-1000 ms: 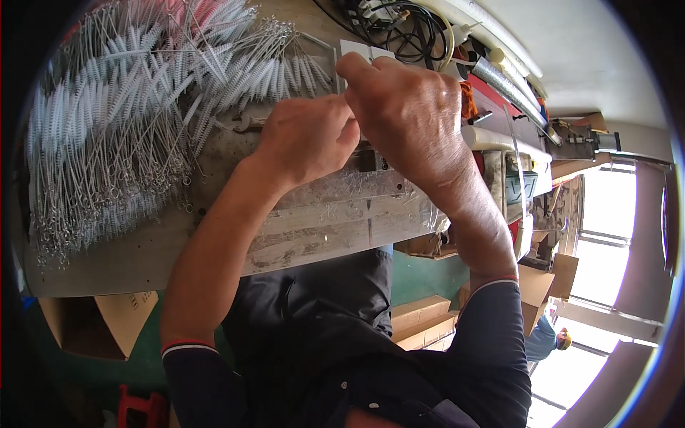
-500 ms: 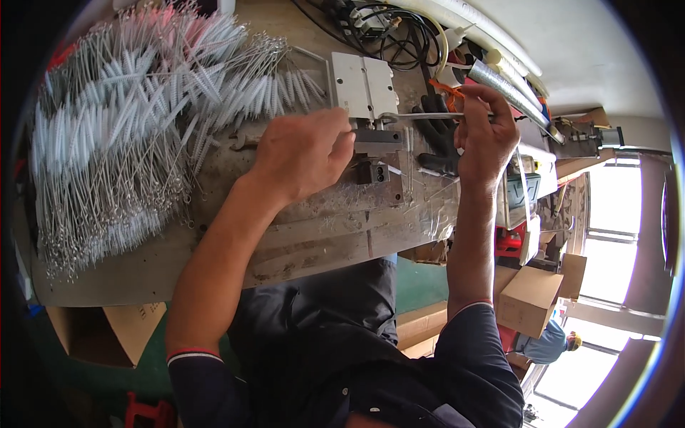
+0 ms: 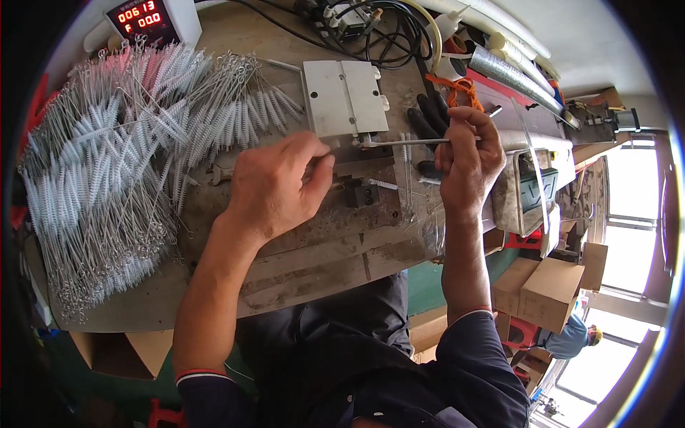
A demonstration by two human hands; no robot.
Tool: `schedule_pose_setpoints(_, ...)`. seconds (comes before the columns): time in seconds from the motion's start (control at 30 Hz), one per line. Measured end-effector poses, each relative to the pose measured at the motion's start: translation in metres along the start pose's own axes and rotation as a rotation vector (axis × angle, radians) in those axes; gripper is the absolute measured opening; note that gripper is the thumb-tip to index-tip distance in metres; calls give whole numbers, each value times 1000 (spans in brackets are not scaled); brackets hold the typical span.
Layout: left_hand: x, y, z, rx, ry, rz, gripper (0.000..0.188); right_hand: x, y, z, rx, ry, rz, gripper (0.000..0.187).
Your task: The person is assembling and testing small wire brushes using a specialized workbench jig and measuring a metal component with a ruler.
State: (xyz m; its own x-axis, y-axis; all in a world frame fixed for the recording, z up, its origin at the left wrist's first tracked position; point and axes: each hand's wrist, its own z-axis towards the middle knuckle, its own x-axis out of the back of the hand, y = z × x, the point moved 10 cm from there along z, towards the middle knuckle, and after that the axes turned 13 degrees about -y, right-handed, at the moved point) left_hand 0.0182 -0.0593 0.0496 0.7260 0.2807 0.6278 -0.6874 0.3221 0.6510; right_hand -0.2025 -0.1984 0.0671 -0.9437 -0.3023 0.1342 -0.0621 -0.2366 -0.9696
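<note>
Person in dark navy shirt point(image 3: 414, 392), short sleeves. Left sleeve point(image 3: 214, 399) and right sleeve point(image 3: 474, 353) both edged with thin white and red trim point(image 3: 469, 314). Small pale buttons point(image 3: 349, 398) down front; lighter greyish patch point(image 3: 449, 417) on right side. Black cloth point(image 3: 357, 314) over lap, creased, faintly shiny; trousers or apron, can't tell. Left hand point(image 3: 275, 187) and right hand point(image 3: 471, 167) bare.
</note>
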Motion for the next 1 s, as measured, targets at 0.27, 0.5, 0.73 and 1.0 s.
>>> schedule_pose_setpoints(0.27,-1,-2,-2,15,-7,2,8,-1,4,-2,-5,28,25,12)
schedule_pose_setpoints(0.5,-1,-2,-2,13,-21,8,8,-1,-14,0,104,37,-157,11)
schedule_pose_setpoints(0.73,-3,-4,-2,27,-28,11,8,-11,-17,5,113,-45,-251,11)
schedule_pose_setpoints(1.0,-3,-5,-3,14,-6,23,8,-37,-57,-3,264,-132,-545,12)
